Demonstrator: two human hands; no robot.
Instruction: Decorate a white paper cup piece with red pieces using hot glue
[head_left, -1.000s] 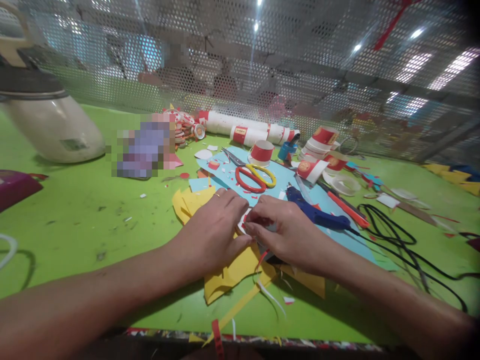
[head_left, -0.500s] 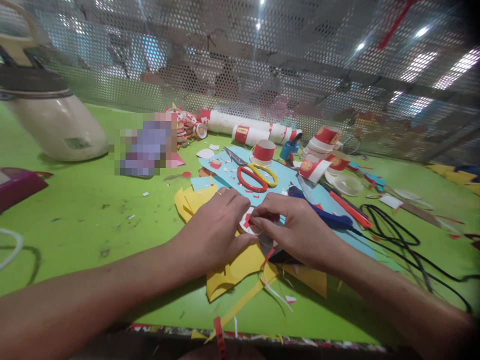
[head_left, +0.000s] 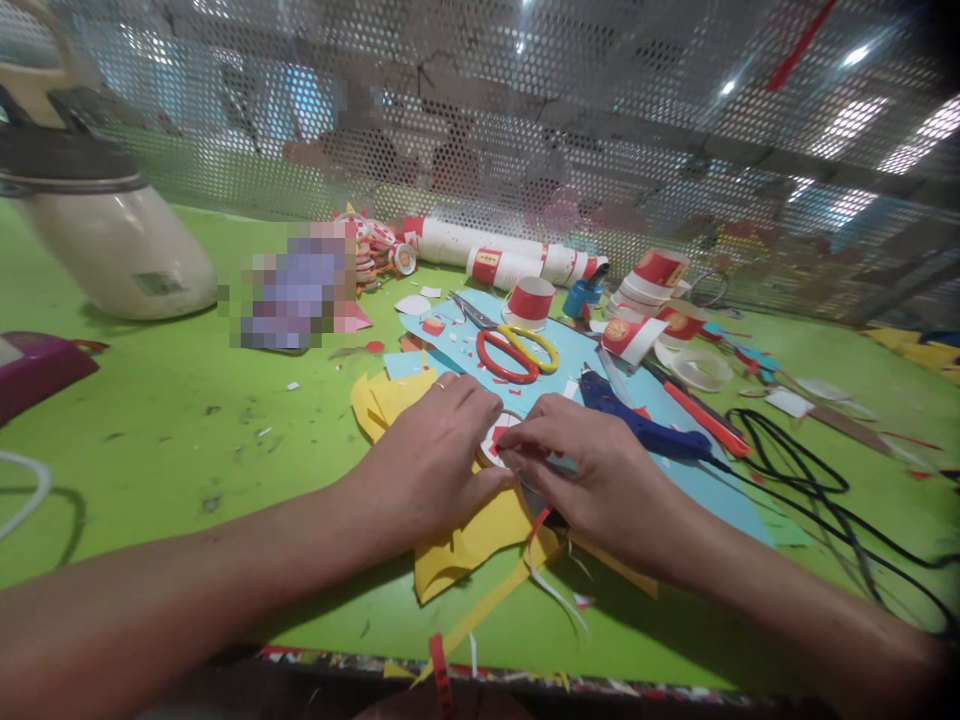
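Observation:
My left hand (head_left: pixel 439 445) curls round the side of a white round disc with red patches (head_left: pixel 491 432), perhaps the base of a paper cup, and holds it steady. Over the same disc, my right hand (head_left: pixel 581 455) has its thumb and fingers pinched together at a small red paper piece (head_left: pixel 501 436). Part of the disc is covered by my fingers. Yellow paper (head_left: pixel 480 535) lies beneath my hands. A thin red and white strip (head_left: pixel 551 590) curls below my right hand. Just beyond are scissors (head_left: pixel 510 355) with red and yellow handles.
A blue glue gun (head_left: pixel 645 420) with a black cord (head_left: pixel 787 470) and a red-handled cutter (head_left: pixel 705 415) lie right. Paper cups (head_left: pixel 529 300) and a long cup stack (head_left: pixel 480 245) stand behind. A cream kettle-like jug (head_left: pixel 142 250) is left, near a blurred phone-like object (head_left: pixel 292 295).
My right hand has shifted slightly, its fingers closer together over the disc. The left hand keeps its hold. The whole view has moved a little.

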